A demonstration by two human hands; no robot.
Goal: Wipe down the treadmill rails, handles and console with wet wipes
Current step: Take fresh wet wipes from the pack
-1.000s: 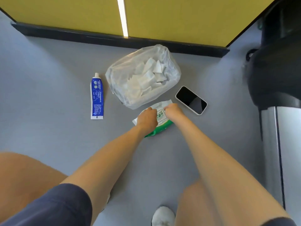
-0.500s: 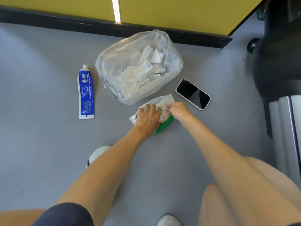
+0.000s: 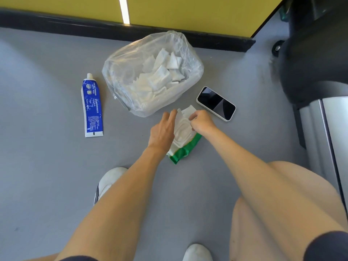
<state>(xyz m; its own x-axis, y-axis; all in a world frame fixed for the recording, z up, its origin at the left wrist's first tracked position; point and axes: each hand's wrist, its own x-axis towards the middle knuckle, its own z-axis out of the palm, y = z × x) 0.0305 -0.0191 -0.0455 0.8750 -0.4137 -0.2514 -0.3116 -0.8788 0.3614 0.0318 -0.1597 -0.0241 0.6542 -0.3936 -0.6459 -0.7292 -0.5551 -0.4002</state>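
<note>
Step in hand: opening the pack; no wiping has begun. On the floor at the left lies a soft blue tube (image 3: 92, 106) with a crimped end. Next is a crinkled clear plastic bag (image 3: 131, 59) holding folded white sheets. The left hand (image 3: 162, 129), fingers straight, presses the wet wipe pack (image 3: 183, 149) (glossy green-and-white film, pillow-shaped) to the floor. The right hand (image 3: 202, 121) pinches the peeled seal flap (image 3: 187, 110). A glassy phone (image 3: 216, 103) lies just beside. The treadmill (image 3: 320, 63) stands at the far right. The next move likely calls for drawing out one damp sheet.
</note>
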